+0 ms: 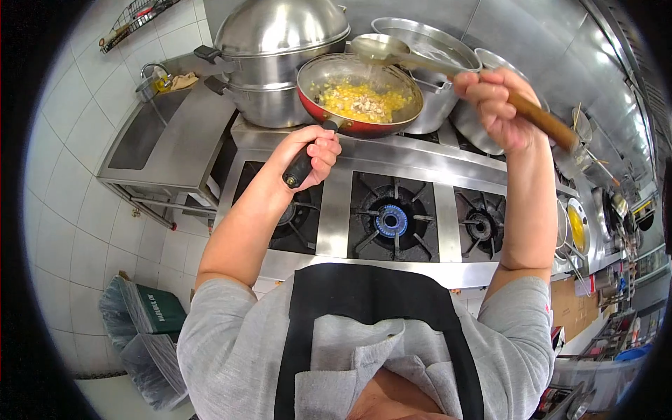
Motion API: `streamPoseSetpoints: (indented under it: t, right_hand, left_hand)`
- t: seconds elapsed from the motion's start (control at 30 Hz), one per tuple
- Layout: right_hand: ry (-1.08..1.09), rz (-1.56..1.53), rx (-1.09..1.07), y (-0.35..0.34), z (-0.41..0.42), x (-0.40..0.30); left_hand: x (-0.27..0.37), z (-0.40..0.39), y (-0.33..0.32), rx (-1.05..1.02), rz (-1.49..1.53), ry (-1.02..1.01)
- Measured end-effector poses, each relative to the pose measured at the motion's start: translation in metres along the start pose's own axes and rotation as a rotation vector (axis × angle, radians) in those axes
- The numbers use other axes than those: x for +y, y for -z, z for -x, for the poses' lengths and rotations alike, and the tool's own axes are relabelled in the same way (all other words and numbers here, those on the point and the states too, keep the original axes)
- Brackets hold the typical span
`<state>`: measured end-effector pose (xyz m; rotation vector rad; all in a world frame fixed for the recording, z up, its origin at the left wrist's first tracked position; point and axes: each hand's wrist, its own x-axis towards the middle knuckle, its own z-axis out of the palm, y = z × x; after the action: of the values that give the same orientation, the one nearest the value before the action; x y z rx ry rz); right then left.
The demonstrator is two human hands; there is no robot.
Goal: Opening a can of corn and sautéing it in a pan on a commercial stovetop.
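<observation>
My left hand [315, 157] grips the black handle of a red frying pan [362, 126], which is raised toward the back of the stove. Yellow food [341, 97] with a pale chopped topping lies in the pan. My right hand [496, 107] is closed around the wooden-ended handle of a metal ladle [380, 47]. The ladle's bowl is over the pan's far rim, beside a large open metal pot [467, 58]; what it holds is unclear. Nearer to me, a gas burner [391, 220] burns with a blue flame below and in front of the pan.
A stacked steamer with a domed lid [283, 68] stands at the back left. Two more burners flank the lit one; the right one [480, 223] shows no flame. A steel counter with a sink [149, 128] is at left, above a lined bin [157, 310]. Pans and utensils crowd the far right.
</observation>
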<state>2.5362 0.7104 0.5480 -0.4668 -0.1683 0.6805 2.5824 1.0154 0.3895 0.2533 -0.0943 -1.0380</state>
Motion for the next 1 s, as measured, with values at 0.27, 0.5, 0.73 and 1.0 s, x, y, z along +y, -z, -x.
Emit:
streamPoseSetpoints:
  t: [0.27,0.5,0.73,1.0]
  right_hand:
    - [0.165,0.837,0.36,0.01,0.026,0.051]
    - [0.248,1.345,0.55,0.001,0.044,0.06]
    - [0.377,1.571,0.621,-0.005,0.018,0.011]
    - [0.212,1.778,0.84,0.059,-0.09,-0.098]
  left_hand:
    - [-0.006,0.004,0.001,0.011,-0.015,0.004]
    - [-0.009,0.003,-0.002,0.025,0.005,-0.049]
    - [-0.006,0.003,-0.007,0.015,-0.053,-0.044]
    - [-0.005,0.002,-0.014,0.061,-0.079,-0.034]
